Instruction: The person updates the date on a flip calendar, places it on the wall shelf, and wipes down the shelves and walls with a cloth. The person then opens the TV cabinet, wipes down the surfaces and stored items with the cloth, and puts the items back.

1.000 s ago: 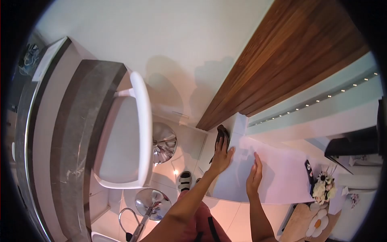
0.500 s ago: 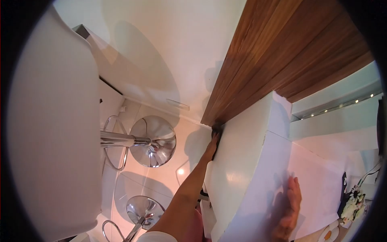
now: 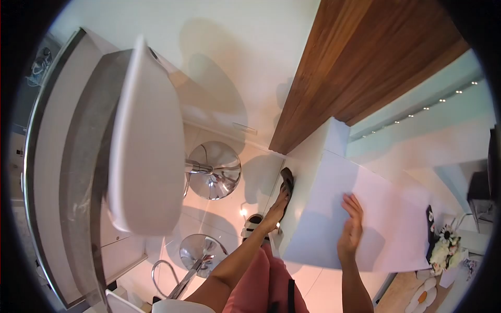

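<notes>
My left hand point(image 3: 276, 211) reaches down and is closed on a dark cloth point(image 3: 287, 179), which lies against the side of the white cabinet point(image 3: 300, 201). Part of the cloth is hidden behind the fingers. My right hand point(image 3: 352, 225) is over the cabinet's white top point(image 3: 326, 208), fingers loosely extended and nothing in it. Whether its fingers touch the top, I cannot tell.
Left stands a white bar stool point(image 3: 148, 151) with a chrome base point(image 3: 215, 169); a second chrome base point(image 3: 202, 253) is below it. Brown wood panelling point(image 3: 360, 68) meets the cabinet's far end. White flowers point(image 3: 446, 250) stand on the right.
My left hand and the dark cloth have come away from the corner by the panelling, nearer to me. My right hand has shifted left and up in view. The view has turned and pulled back.
</notes>
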### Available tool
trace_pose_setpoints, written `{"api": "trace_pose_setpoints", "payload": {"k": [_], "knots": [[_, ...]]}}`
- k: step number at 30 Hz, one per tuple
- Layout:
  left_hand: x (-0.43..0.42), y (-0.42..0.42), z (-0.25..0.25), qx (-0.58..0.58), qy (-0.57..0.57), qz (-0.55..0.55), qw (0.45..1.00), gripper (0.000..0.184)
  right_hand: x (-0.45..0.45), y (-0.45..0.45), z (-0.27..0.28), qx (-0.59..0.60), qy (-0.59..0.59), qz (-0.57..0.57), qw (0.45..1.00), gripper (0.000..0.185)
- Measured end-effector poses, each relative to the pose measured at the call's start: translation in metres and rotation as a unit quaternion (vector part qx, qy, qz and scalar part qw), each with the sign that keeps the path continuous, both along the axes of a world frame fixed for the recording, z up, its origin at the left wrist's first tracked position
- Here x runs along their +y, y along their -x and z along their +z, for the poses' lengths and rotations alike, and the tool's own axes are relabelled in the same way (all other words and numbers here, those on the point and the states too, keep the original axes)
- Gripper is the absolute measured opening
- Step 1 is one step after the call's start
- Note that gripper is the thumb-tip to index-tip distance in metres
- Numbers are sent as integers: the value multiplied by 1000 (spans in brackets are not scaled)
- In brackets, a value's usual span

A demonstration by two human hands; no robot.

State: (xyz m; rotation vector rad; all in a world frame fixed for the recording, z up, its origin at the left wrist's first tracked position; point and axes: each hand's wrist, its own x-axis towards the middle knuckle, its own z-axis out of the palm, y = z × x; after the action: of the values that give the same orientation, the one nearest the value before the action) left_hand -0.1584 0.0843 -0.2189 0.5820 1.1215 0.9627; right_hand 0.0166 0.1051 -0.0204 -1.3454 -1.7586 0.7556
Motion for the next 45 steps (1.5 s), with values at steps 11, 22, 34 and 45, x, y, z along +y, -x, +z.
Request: {"api": "trace_pose_setpoints", "payload": {"k": [11, 22, 34, 45], "knots": [[-74, 23, 236, 55, 93, 73, 991, 26, -17, 22, 24, 112, 65, -27, 991, 25], [-72, 1, 202, 527, -264, 1, 808, 50, 4, 34, 31, -291, -69, 41, 953, 44], [-85, 15, 195, 375, -108, -76, 918, 43, 88, 94, 4, -368, -73, -107, 921, 58], [-78, 15, 189, 278, -69, -62, 956, 38, -44, -178, 18, -510, 7, -428, 746, 40]]}}
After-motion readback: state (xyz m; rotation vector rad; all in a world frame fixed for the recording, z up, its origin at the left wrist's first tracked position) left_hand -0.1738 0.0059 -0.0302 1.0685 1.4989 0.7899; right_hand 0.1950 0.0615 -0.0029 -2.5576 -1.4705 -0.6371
